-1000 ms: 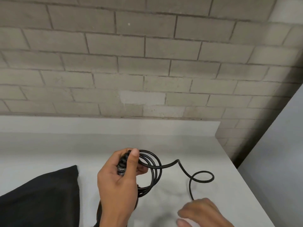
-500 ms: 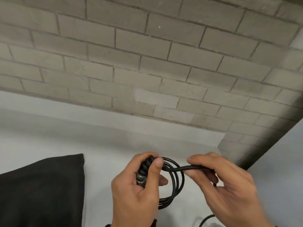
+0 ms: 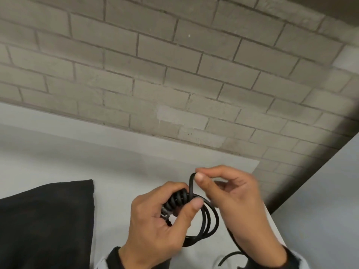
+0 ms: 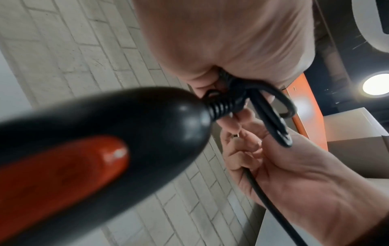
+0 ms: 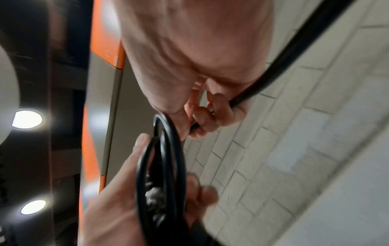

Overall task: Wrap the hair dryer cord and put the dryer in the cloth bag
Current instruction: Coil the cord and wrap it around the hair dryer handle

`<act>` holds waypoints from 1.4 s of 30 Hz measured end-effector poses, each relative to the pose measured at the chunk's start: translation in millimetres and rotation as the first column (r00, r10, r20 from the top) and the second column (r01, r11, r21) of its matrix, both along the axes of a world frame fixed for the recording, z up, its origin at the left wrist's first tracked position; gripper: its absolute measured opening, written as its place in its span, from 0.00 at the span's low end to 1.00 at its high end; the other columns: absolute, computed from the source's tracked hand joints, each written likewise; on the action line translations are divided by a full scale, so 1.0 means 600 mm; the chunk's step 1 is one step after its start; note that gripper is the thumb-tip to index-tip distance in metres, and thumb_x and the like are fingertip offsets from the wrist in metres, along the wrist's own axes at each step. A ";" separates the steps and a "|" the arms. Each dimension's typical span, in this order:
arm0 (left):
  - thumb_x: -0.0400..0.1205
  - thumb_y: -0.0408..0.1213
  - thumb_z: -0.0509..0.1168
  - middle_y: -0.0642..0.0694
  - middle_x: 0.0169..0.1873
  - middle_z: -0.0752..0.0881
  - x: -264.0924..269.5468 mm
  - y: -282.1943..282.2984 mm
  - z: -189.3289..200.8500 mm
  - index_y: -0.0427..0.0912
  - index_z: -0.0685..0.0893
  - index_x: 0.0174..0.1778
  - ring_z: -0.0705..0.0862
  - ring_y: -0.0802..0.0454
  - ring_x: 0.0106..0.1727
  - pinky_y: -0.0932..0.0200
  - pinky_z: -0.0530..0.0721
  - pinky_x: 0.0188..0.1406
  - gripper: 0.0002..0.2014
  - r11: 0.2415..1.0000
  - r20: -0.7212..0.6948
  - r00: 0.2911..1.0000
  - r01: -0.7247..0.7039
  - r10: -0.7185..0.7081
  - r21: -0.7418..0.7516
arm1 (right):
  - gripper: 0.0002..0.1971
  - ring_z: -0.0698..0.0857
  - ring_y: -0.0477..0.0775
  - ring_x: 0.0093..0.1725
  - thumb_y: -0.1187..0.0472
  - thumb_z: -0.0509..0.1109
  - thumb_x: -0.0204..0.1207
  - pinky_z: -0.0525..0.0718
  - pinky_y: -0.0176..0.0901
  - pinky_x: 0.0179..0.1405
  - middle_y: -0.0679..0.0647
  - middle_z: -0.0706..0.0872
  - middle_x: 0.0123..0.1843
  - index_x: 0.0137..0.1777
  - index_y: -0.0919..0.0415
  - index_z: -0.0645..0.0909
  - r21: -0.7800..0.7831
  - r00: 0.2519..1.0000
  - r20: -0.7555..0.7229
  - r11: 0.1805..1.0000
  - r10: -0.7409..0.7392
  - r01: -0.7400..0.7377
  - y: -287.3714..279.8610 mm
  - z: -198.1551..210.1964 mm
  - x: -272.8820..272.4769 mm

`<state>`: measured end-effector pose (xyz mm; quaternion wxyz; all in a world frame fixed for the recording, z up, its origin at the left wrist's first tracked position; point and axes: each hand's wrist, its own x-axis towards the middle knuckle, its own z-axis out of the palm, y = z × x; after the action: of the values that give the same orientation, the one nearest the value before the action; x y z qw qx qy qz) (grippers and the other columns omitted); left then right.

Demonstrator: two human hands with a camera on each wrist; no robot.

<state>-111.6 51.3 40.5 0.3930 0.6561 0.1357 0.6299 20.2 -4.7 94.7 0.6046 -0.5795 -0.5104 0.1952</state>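
The black cord (image 3: pixel 210 220) lies in several loops that my left hand (image 3: pixel 161 226) grips together with the ribbed end of the dryer handle. In the left wrist view the hair dryer (image 4: pixel 101 149) is black with an orange-red panel and hangs below that hand. My right hand (image 3: pixel 233 193) pinches a strand of the cord (image 3: pixel 191 183) between thumb and forefinger, just above the loops. The rest of the cord (image 5: pixel 294 53) trails down past the right wrist. The black cloth bag (image 3: pixel 44 222) lies on the table at the left.
A white table (image 3: pixel 124 179) runs up to a grey brick wall (image 3: pixel 174 74). The table's right edge drops off beside my right hand. Orange and grey cabinet panels (image 5: pixel 103 33) and ceiling lights show in the wrist views.
My right hand came up from the table's front edge, took hold of the loose cord and carried it over the top of the loops. The left hand keeps its grip.
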 end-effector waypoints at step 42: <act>0.79 0.51 0.68 0.57 0.37 0.88 0.042 0.006 0.001 0.47 0.87 0.60 0.87 0.63 0.38 0.79 0.79 0.40 0.17 0.968 0.041 0.976 -0.208 0.216 -0.140 | 0.09 0.88 0.42 0.40 0.60 0.77 0.73 0.82 0.30 0.45 0.49 0.92 0.39 0.48 0.42 0.86 -0.216 0.991 -0.072 0.972 -0.112 0.094 -0.040 -0.042 -0.046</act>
<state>-86.1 54.8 41.4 0.3704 0.5920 0.2364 0.6757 -7.2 -28.5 69.3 0.5696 -0.6577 -0.4301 0.2408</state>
